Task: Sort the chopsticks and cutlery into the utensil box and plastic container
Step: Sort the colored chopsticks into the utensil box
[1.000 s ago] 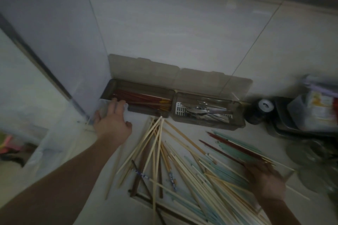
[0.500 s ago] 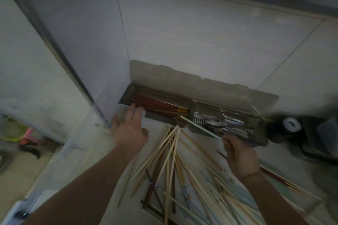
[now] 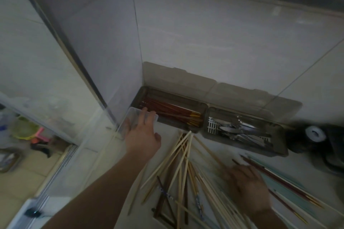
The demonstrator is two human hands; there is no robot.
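counter holds pale chopsticks fanned toward utensil box; left hand spread, right hand blurred.

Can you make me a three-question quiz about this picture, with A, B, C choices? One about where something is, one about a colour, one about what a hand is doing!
1. Where is the metal cutlery?
A. right compartment
B. left compartment
C. floor

2. What colour are the chopsticks in the utensil box?
A. blue
B. red
C. white

3. The left hand is
A. in the air
B. on the clear plastic container
C. holding a spoon

Answers: 1 A, spoons lie right of the divider. 2 B, red sticks with yellow tips. 3 B, fingers rest on its rim.
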